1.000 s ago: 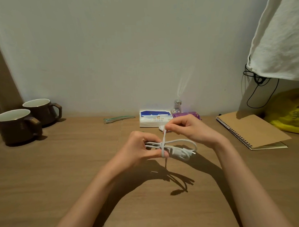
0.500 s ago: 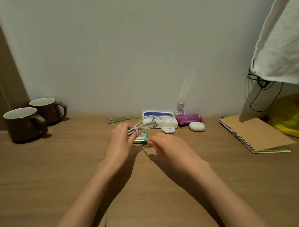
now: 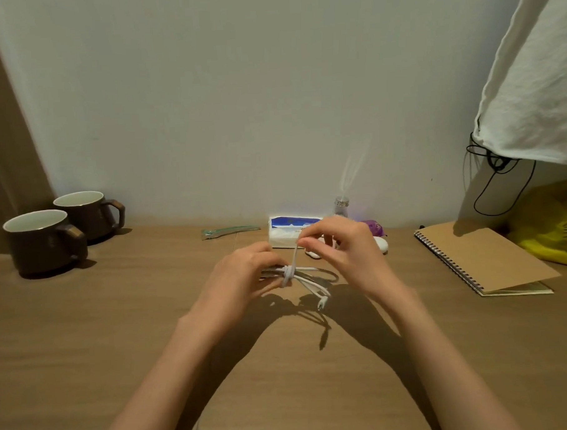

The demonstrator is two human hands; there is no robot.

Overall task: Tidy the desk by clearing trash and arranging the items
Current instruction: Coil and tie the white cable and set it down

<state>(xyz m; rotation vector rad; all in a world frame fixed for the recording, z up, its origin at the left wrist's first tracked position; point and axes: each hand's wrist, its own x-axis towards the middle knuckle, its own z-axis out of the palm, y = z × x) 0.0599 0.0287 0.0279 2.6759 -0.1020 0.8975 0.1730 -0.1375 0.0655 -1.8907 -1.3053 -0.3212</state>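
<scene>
A white cable is gathered into a small coil above the middle of the wooden desk. My left hand grips the coil at its left end. One strand wraps around the coil's middle and runs up to my right hand, which pinches it between thumb and fingers. A plug end hangs free toward me, just over the desk. Behind the hands lie a blue-and-white tissue pack, a purple packet and a small white object, each partly hidden.
Two brown mugs stand at the far left. A green sachet and a small bottle lie by the wall. At right are a spiral notebook, a yellow bag and a hanging white cloth with black cord.
Half a second ago my left hand held the coil near the tissue pack and my right hand lay on the desk. Now both hold the cable, the right pinching a strand.
</scene>
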